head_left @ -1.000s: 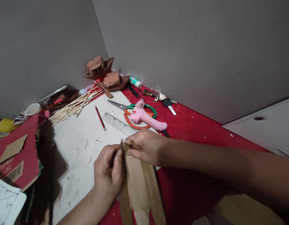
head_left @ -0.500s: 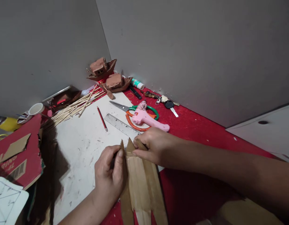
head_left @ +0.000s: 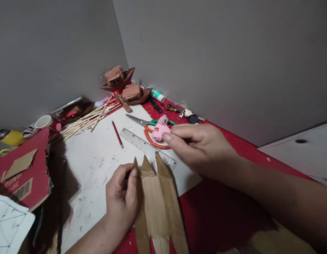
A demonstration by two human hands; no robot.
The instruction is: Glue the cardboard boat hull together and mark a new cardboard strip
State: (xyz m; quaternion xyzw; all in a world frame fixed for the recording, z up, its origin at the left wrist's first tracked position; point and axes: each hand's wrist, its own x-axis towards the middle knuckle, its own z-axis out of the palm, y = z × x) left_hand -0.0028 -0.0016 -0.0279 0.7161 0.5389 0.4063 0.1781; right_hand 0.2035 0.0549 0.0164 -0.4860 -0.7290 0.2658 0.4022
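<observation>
A brown cardboard piece (head_left: 156,201) with three pointed strips lies on the white board (head_left: 94,165) near me. My left hand (head_left: 122,197) pinches its left strip between thumb and fingers. My right hand (head_left: 199,146) hovers above the table with fingers loosely curled and nothing in them, just over a pink glue gun (head_left: 160,128). Green-and-orange scissors (head_left: 147,125) lie under the glue gun, and a clear ruler (head_left: 146,145) lies in front of it.
Two brown model boats (head_left: 123,86) sit in the wall corner. Wooden sticks (head_left: 84,121), a red pencil (head_left: 117,133), a glue stick (head_left: 158,95), keys (head_left: 188,115) and a cup (head_left: 43,122) lie around. A red cardboard box (head_left: 20,173) is at left. A red cloth (head_left: 221,208) covers the table.
My right hand let go of the cardboard's tip and rose toward the glue gun. The cardboard's three points have spread apart. My left hand kept its grip.
</observation>
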